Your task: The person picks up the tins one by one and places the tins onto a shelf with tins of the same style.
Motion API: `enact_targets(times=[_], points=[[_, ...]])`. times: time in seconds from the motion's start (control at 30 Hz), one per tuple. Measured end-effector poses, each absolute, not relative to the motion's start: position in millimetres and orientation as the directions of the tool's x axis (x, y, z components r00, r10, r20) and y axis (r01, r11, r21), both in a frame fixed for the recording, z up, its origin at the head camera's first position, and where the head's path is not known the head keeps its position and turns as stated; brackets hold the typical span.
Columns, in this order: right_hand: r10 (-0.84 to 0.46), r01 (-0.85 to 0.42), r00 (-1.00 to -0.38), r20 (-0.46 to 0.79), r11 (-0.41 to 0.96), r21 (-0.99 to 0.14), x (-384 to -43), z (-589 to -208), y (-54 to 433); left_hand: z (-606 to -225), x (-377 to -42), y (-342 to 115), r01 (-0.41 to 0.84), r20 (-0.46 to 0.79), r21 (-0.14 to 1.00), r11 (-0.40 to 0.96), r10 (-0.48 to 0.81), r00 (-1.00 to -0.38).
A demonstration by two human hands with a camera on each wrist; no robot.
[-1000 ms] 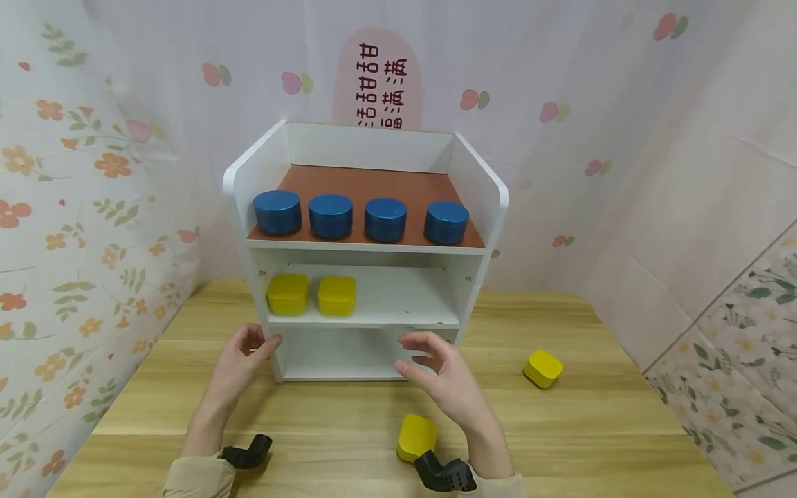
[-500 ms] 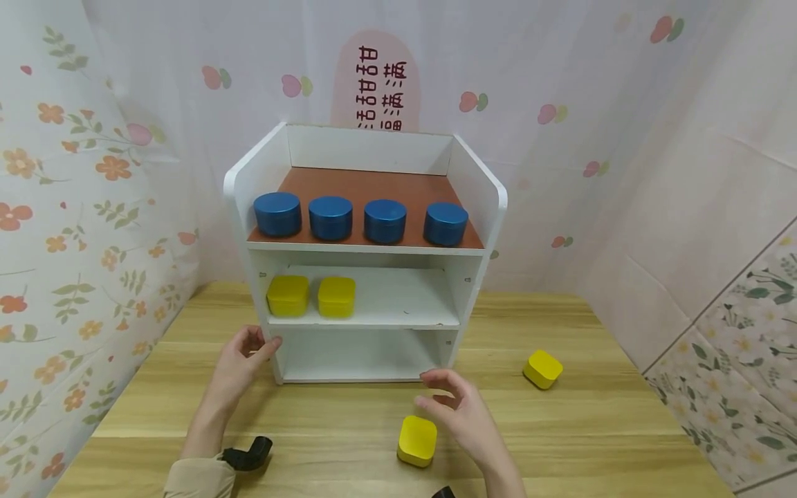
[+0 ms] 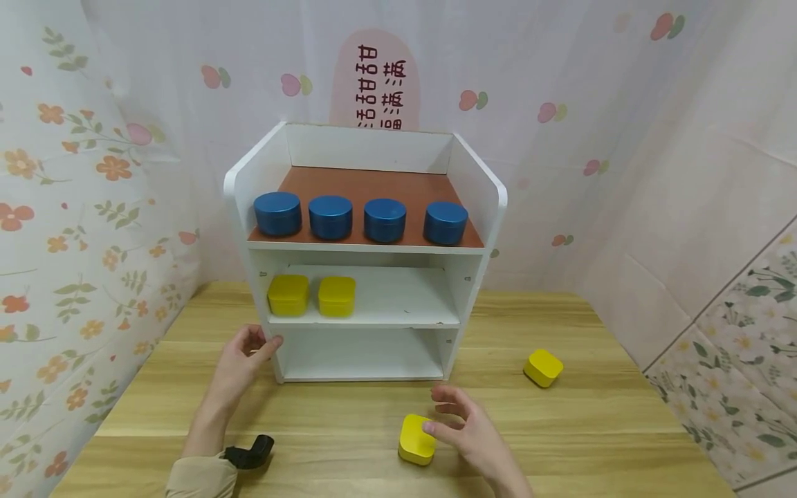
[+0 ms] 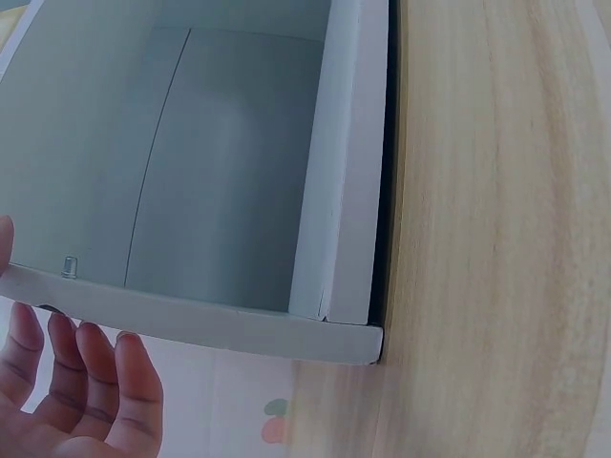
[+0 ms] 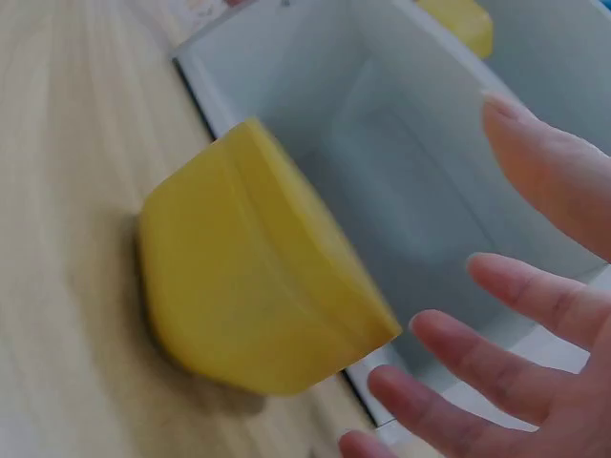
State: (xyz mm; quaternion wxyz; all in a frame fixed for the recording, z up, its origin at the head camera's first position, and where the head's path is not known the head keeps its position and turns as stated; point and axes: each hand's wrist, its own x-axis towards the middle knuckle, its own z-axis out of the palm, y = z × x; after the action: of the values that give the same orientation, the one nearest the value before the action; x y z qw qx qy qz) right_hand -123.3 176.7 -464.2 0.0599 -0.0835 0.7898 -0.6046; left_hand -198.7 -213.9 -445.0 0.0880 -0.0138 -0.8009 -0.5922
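Note:
My left hand [image 3: 244, 360] grips the left side panel of a white shelf unit [image 3: 364, 323], thumb at the front edge and fingers along the outer side; the left wrist view shows these fingers [image 4: 95, 372] against the panel. My right hand [image 3: 470, 432] is spread just right of a yellow square lidded tin [image 3: 416, 440] on the table, its thumb overlapping the lid's edge in the head view. In the right wrist view this tin [image 5: 248, 277] stands beside the parted fingers [image 5: 477, 363], with nothing held between them.
Two yellow tins [image 3: 288, 295] sit at the left of the middle shelf. Several round blue tins [image 3: 331, 218] line the brown top shelf. Another yellow tin [image 3: 543, 368] lies on the wooden table [image 3: 324, 443] at the right. Patterned curtains [image 3: 560, 173] hang around the table.
My right hand has come back from the front of the lower shelf, down and right, to beside the near yellow tin. The left hand has stayed on the side panel.

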Motion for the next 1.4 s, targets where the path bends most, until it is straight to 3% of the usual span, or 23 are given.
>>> enact_targets(times=[0.33,0.73,1.0,1.4], points=[[-0.269,-0.007,-0.959,-0.083,0.317,-0.948,-121.7,-473.2,179.8,-446.5,-198.3,-212.0,0.115,0.144,0.953,0.280,-0.085,-0.986],[-0.394,-0.151,-0.918,-0.042,0.446,-0.882,-119.6,-475.8,175.7,-446.2,-196.9,-215.5,0.101,0.133,0.951,0.292,-0.092,-0.987],[-0.412,-0.096,-0.902,-0.127,0.479,-0.873,-123.4,-472.6,173.2,-443.9,-196.7,-216.1,0.107,0.139,0.950,0.294,-0.090,-0.986],[-0.388,-0.024,-0.915,-0.112,0.328,-0.944,-123.4,-474.4,178.2,-445.2,-198.1,-215.0,0.139,0.166,0.947,0.290,-0.071,-0.983]])
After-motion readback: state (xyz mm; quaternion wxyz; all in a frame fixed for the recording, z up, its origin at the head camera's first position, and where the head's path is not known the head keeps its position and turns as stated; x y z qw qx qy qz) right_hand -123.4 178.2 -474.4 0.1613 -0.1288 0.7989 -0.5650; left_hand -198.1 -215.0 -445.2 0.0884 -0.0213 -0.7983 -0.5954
